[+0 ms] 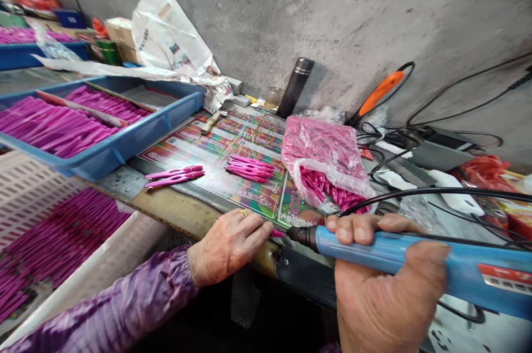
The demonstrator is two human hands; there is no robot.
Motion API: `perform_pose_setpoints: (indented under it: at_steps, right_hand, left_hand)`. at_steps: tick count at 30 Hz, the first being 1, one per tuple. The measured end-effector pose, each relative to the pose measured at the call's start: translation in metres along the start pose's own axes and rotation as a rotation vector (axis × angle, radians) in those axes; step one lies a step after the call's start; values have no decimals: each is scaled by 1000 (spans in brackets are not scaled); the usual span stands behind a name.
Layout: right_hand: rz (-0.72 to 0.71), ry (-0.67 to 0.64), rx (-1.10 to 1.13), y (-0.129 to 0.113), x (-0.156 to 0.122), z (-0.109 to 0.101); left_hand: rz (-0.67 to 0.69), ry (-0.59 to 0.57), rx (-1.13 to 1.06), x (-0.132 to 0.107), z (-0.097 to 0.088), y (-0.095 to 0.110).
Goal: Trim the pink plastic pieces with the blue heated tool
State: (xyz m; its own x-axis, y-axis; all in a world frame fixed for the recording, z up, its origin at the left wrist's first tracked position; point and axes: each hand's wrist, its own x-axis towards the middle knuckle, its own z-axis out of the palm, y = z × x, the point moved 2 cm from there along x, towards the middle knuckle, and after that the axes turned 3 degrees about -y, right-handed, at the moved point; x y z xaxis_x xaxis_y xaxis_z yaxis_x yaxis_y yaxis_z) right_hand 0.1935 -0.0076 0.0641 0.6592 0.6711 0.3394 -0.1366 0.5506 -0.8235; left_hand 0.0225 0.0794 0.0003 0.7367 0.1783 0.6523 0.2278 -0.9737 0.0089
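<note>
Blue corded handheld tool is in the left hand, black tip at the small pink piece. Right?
No: the blue corded handheld tool is in the right hand, not the left, as the head view shows. The rest stands: its black tip is at the small pink piece.

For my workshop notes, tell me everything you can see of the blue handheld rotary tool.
The blue handheld rotary tool has a long, rounded body of smooth-looking plastic, a dark tapered nose, and a red and white label towards the rear. The right hand wraps around it, holding it roughly level. The nose points at a small pink piece pinched by the left hand; whether they touch is hard to tell. Black cords run alongside the body.
</note>
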Motion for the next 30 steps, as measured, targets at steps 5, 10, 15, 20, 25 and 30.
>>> perform_pose_setpoints:
  at_steps: [5, 10, 15, 20, 25, 30]
  right_hand:
    - [10, 7, -1, 1, -1, -1]
    - [7, 8, -5, 1, -1, -1]
    - [7, 5, -6, 1, -1, 0]
    - [6, 13, -10, 1, 0, 1]
    - [-6, 9, -16, 2, 0, 0]
    - [-1, 1, -10, 3, -1, 1]
  left_hand:
    - [1, 9, -27, 1, -1, 1]
    - [4, 29, -48, 2, -2, 1]
    - [-3, 22, -34, 0, 1, 0]
    - [-11, 25, -29, -1, 1, 0]
    - [-16, 24, -49, -1, 0, 0]
    - [-2, 35, -50, -1, 1, 0]
